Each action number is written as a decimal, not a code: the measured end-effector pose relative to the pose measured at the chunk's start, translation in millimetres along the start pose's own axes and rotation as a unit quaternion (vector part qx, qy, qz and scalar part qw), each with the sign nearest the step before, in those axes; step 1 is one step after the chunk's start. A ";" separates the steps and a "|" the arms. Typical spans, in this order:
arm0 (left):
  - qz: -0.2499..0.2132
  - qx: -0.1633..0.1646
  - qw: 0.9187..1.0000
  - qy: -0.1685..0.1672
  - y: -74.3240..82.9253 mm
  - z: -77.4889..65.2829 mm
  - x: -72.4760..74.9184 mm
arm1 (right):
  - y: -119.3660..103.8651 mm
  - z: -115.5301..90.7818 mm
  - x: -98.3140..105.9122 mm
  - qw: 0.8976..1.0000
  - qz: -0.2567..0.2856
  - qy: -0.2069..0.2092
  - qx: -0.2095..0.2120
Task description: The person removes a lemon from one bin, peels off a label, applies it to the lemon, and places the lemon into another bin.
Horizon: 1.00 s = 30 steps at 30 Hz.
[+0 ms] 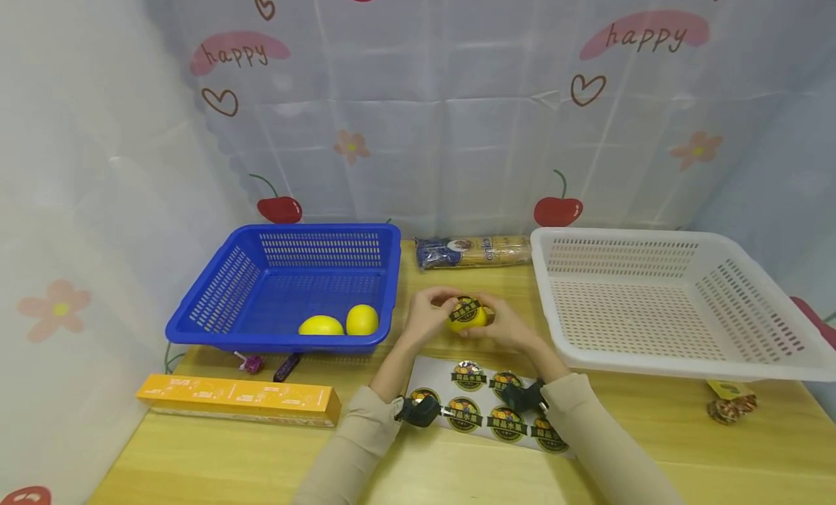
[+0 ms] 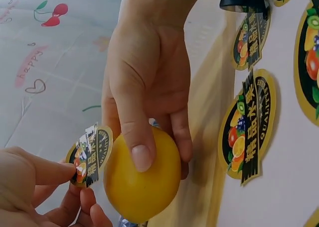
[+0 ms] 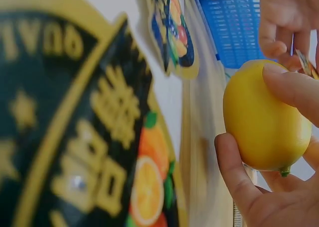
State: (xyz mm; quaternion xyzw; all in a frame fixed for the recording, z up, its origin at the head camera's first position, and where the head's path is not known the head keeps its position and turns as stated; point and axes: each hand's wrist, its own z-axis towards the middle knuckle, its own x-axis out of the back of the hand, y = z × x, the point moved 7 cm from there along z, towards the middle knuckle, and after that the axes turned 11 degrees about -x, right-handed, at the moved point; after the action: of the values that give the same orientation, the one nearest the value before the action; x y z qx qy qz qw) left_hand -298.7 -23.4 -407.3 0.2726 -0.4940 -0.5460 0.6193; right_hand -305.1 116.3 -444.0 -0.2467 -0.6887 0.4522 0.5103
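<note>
My left hand (image 1: 429, 316) pinches a round black-and-gold fruit sticker (image 2: 90, 155) between thumb and fingertips. In my right hand (image 1: 509, 326) is a yellow lemon (image 3: 261, 120), gripped by thumb and fingers with its stem end visible in the right wrist view. The sticker is held close beside the lemon; whether they touch I cannot tell. Below both hands lies a white sheet (image 1: 424, 374) of matching stickers, partly covered by the wrist cameras. Two more lemons (image 1: 362, 320) rest at the near right corner inside a blue basket (image 1: 287, 339).
A white basket (image 1: 627, 358) stands at the right. Behind the hands lies a clear-wrapped pack (image 1: 473, 251). An orange box (image 1: 238, 397) is at the front left, near a small purple wrapped item (image 1: 250, 363). Wrapped items (image 1: 731, 407) lie below the white basket.
</note>
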 end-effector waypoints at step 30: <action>0.127 -0.032 0.990 -0.049 11.3 0.8 -6.4 | -14.3 -6.3 -6.4 0.999 0.040 -0.015 0.021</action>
State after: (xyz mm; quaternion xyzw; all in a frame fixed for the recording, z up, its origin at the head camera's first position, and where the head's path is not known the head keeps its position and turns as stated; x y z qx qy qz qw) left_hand -294.3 -14.3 -399.1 0.1606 -0.5366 -0.4914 0.6669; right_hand -295.2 106.7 -434.1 -0.2568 -0.6762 0.4903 0.4862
